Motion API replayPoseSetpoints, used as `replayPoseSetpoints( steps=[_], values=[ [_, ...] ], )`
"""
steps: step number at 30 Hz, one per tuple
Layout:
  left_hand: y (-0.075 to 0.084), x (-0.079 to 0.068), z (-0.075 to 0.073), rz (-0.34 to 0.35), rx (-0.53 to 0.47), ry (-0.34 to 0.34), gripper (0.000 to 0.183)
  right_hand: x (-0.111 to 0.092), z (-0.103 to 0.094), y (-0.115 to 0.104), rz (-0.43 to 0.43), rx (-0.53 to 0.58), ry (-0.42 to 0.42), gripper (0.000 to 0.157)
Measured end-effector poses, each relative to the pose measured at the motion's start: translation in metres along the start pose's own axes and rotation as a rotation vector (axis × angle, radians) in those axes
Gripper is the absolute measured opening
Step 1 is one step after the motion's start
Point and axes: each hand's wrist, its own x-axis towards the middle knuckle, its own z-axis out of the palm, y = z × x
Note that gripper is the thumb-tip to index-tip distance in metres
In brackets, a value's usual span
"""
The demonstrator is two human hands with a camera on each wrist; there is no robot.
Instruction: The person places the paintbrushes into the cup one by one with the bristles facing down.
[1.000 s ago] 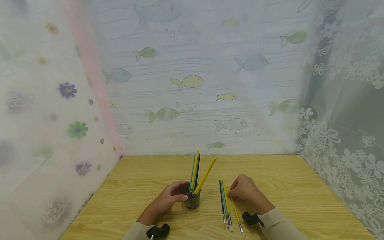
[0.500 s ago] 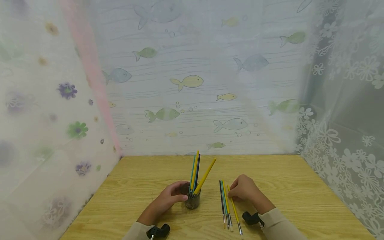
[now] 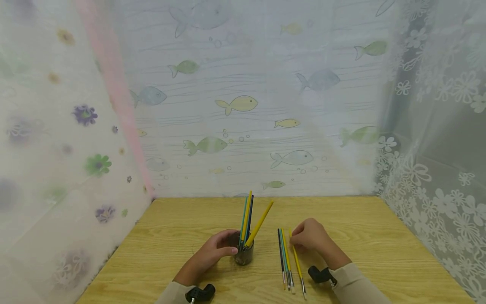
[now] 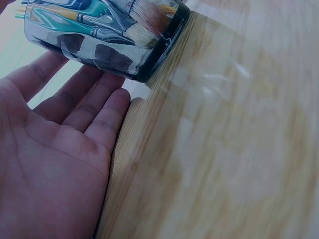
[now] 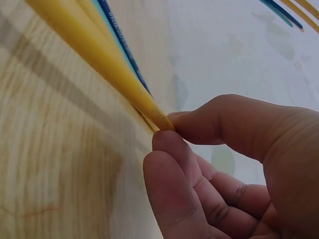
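Note:
A dark see-through glass cup point(image 3: 244, 257) stands upright on the wooden table, bristles down inside it. My left hand point(image 3: 206, 255) holds this cup from the left, thumb in front and fingers behind. In the left wrist view, fingers point(image 4: 107, 112) lie along the cup's wall point(image 4: 107, 57). On the right, my right hand point(image 3: 312, 237) pinches a yellow paintbrush point(image 3: 297, 262) near its handle end, between thumb and finger; the right wrist view shows this yellow handle point(image 5: 119, 69) up close. Beside it lie a dark, a teal and a yellow paintbrush point(image 3: 287, 258), roughly parallel, bristles toward me.
Several paintbrushes point(image 3: 247, 217) stand in the cup, one yellow brush point(image 3: 263, 219) leaning right. The wooden table point(image 3: 341, 215) reaches back to a curtain printed with fish point(image 3: 243, 103). Flowered sheets hang at both sides. A black camera mount point(image 3: 320, 275) sits by the right wrist.
My right hand has shifted slightly away from me and to the right, and the pinched paintbrush has turned straighter, closer to parallel with the other brushes. My left hand and the cup stay put.

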Motion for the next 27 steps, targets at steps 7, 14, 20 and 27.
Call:
replayPoseSetpoints(
  steps=[7, 14, 20, 27],
  values=[
    [0.001, -0.001, 0.001, -0.014, 0.009, 0.006, 0.051, 0.0, -0.006, -0.004, 0.011, 0.084, 0.025, 0.014],
    [0.001, -0.001, 0.001, -0.019, 0.012, 0.008, 0.05, -0.003, -0.011, -0.011, -0.002, 0.144, 0.058, 0.016],
    [0.0, 0.0, 0.001, -0.033, 0.013, 0.013, 0.051, -0.005, -0.012, -0.017, -0.021, 0.164, 0.065, 0.017],
    [0.0, -0.001, 0.001, -0.029, 0.01, 0.01, 0.051, -0.007, -0.014, -0.023, -0.031, 0.197, 0.073, 0.022]
  ],
)
